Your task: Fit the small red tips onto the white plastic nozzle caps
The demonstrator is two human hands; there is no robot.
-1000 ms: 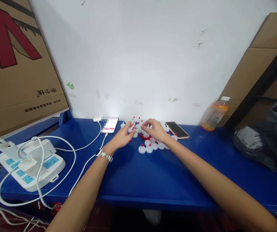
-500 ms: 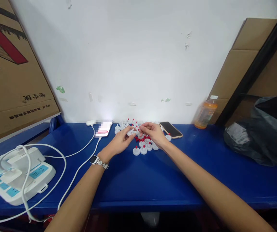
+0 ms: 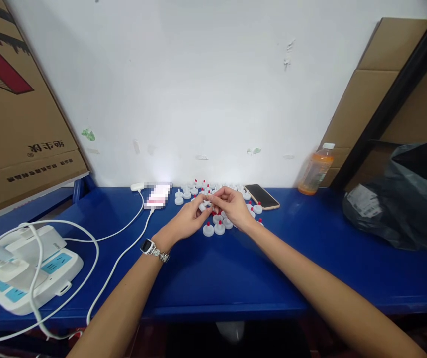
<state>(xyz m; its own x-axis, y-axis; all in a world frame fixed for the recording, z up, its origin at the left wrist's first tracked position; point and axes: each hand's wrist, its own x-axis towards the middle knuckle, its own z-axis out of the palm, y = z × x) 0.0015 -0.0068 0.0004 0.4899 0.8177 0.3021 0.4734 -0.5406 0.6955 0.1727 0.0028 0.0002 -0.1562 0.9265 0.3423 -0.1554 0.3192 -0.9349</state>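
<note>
One long blue table (image 3: 235,278) carries one white power strip (image 3: 23,271), two phones and a cluster of small white round caps with red tips (image 3: 215,226), too many and too small to count. Above the cluster, the left hand (image 3: 189,219) and right hand (image 3: 231,206) meet, fingertips pinching one small white cap (image 3: 206,204) between them.

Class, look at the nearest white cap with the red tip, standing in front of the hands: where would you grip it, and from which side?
Probably pinch the white cap by its round rim, from above: it stands flat on the blue table, red tip up.
</note>
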